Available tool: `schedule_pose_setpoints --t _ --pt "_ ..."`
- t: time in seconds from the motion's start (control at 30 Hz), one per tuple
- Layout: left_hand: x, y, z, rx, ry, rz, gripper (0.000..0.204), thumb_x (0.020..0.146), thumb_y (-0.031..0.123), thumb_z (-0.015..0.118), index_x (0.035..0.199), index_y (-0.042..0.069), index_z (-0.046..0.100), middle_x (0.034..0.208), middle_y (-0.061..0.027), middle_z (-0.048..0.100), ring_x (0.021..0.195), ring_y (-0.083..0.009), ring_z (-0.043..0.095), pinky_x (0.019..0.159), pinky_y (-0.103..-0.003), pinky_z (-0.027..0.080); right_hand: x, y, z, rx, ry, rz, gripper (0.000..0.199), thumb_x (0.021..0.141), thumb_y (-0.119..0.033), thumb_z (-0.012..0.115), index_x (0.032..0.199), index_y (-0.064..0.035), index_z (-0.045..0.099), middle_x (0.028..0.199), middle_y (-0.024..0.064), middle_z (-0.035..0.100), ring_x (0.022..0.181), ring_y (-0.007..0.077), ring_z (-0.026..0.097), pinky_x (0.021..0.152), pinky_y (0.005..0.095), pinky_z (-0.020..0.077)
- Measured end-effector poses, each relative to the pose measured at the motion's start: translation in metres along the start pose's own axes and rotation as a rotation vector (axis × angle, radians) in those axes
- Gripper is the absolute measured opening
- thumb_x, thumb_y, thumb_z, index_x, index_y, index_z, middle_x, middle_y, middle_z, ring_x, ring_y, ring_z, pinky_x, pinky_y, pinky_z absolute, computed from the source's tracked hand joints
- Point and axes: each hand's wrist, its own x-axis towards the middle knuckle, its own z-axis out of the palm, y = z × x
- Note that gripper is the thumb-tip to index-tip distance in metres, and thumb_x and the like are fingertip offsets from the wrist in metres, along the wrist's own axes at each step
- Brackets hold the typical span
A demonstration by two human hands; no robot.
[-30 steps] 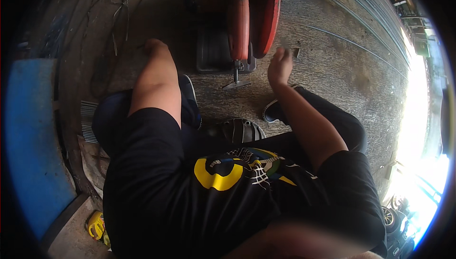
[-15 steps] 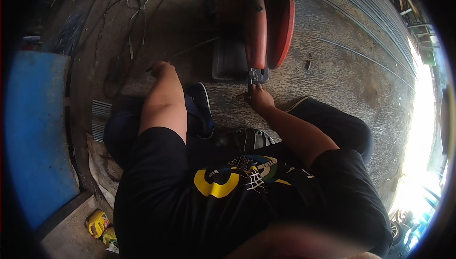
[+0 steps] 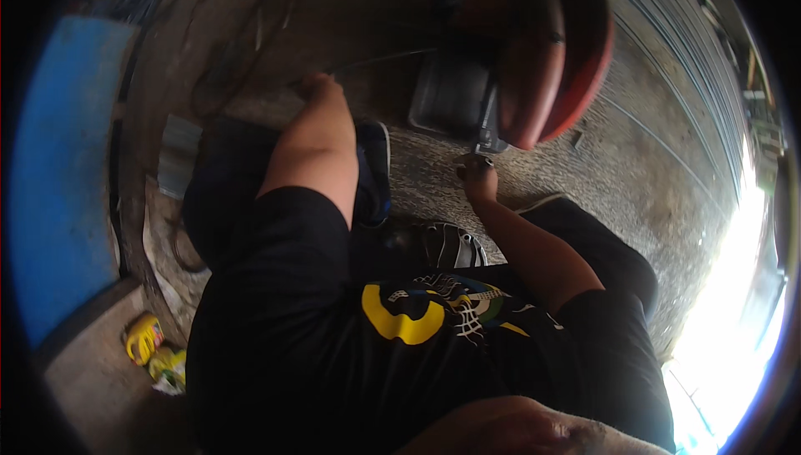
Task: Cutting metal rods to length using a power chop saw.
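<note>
A red cut-off saw [image 3: 534,63] stands on the floor ahead of me, its guard and handle arching over a dark metal base [image 3: 450,92]. My left hand [image 3: 315,86] is closed, away to the left of the base. From it a thin metal rod [image 3: 380,58] runs right toward the saw; its far end is lost in shadow at the machine. At the near end of the saw's clamp [image 3: 491,134], my right hand [image 3: 478,178] is closed round the clamp's crank handle, mostly covered by the fingers.
Long thin metal rods [image 3: 667,55] lie along the right side of the worn wooden floor [image 3: 417,155]. A blue panel [image 3: 67,180] stands at the left, with yellow packets [image 3: 144,340] below it. A cord [image 3: 267,46] trails at upper left. A small metal piece [image 3: 577,140] lies beside the saw.
The whole view has swung, so the saw sits tilted and farther right. My right hand has turned at the clamp handle. My left hand still holds the rod.
</note>
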Motion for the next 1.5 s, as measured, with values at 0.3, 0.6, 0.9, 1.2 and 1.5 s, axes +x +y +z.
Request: schedule_pose_setpoints --t 0.3,0.6,0.9,1.2,1.5 --pt "-0.037 0.007 -0.008 -0.48 -0.07 -0.06 0.049 0.089 0.045 0.054 0.121 0.008 0.058 0.123 -0.0086 0.06 0.112 -0.0206 0.058 0.088 -0.033 0.051 0.003 0.008 -0.01 1.219 -0.333 0.697 0.054 0.1 -0.042 0.031 0.118 0.0051 0.051 0.11 0.0182 0.061 0.101 0.0346 0.06 0.083 0.0416 0.0516" --pt "-0.007 0.014 0.017 -0.405 -0.144 0.13 0.042 0.095 0.025 0.048 0.129 0.0 0.047 0.123 -0.0112 0.058 0.112 -0.0226 0.056 0.083 -0.03 0.054 0.012 0.003 -0.019 1.304 -0.252 0.946 0.031 0.095 -0.035 0.045 0.102 -0.0058 0.055 0.088 0.0121 0.063 0.073 0.0239 0.06 0.057 0.033 0.0489" --pt "0.043 0.025 0.061 -0.036 -0.199 0.222 0.052 0.086 0.026 0.065 0.132 0.009 0.048 0.129 -0.006 0.056 0.118 -0.0203 0.053 0.093 -0.033 0.049 0.021 -0.097 -0.032 -0.36 -0.036 -0.032 0.02 0.087 -0.026 0.056 0.096 -0.0076 0.059 0.082 0.02 0.065 0.08 0.0407 0.063 0.07 0.0497 0.0502" --pt "-0.018 0.067 0.068 -2.038 -0.404 -0.506 0.047 0.089 0.036 0.057 0.119 0.0 0.052 0.106 -0.0161 0.063 0.084 -0.0277 0.065 0.069 -0.04 0.056 0.12 -0.161 0.044 -0.284 -0.106 -0.227 0.028 0.085 -0.022 0.057 0.106 -0.0038 0.058 0.105 0.0225 0.061 0.099 0.0391 0.059 0.085 0.0474 0.0486" --pt "-0.016 0.063 0.019 -2.156 -0.313 -0.588 0.037 0.094 0.025 0.053 0.114 -0.006 0.053 0.096 -0.0192 0.063 0.073 -0.0287 0.066 0.054 -0.04 0.057 0.158 -0.154 0.05 -0.235 -0.18 -0.054 0.041 0.085 -0.031 0.058 0.118 -0.0064 0.058 0.111 0.0226 0.062 0.107 0.0366 0.058 0.09 0.0439 0.0468"
